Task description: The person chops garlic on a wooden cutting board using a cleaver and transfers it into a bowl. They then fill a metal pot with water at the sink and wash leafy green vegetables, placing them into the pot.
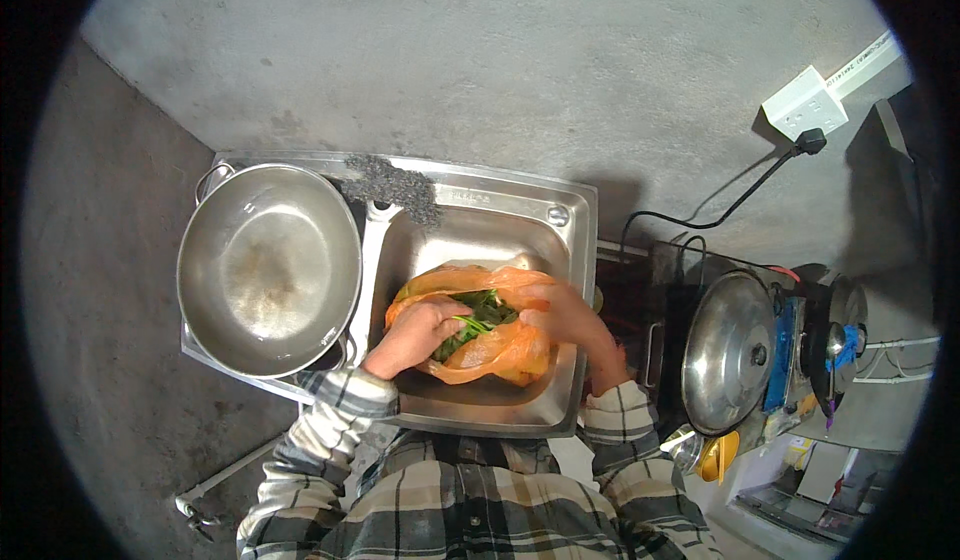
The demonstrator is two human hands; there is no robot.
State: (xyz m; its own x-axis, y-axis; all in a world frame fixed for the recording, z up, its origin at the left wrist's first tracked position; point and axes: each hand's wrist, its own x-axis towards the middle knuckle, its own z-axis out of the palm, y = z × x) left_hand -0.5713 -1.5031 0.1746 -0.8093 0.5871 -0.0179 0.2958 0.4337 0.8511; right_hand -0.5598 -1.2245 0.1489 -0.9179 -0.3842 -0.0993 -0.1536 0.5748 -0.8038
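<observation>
In the basin of a stainless steel sink [480,419] lies an orange plastic bag [517,350], its mouth spread apart. Leafy green vegetables [491,309] show inside. My left hand [421,329] is over the bag's left side, with thin green stems [472,324] pinched between thumb and fingers. At the right side of the opening is my right hand [566,312], blurred, its fingers by the bag's rim. Whether it grips the plastic or a leaf cannot be made out. The bag hides most of the basin floor beneath it.
A large steel pot [270,271] covers the sink's left side. Dark mesh [394,189] lies over the back rim. To the right are a domed metal lid [727,354], a yellow bowl [716,456] and a black power cord [705,224] running to a wall socket [805,104].
</observation>
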